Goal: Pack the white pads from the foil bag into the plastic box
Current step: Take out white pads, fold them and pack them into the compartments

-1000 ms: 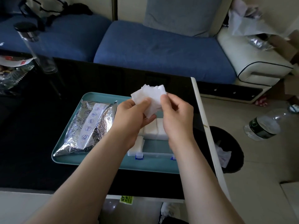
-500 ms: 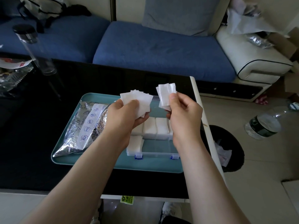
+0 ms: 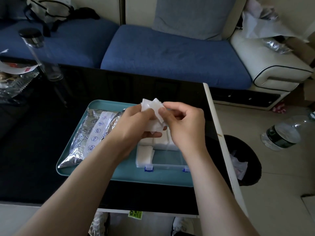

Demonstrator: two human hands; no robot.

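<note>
Now my left grip (image 3: 134,123) and right grip (image 3: 184,126) both pinch 1 fanned stack of white pads (image 3: 152,106) above the plastic box (image 3: 163,166). Packed pads (image 3: 162,142) fill its 12 o'clock side. At its 9 o'clock, the foil bag (image 3: 88,133) lies on the teal tray (image 3: 102,173).

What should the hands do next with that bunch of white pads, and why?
Probably lower the white pads into the bare near part of the plastic box. The left hand and right hand both pinch them above it, and its far side already holds pads.
</note>
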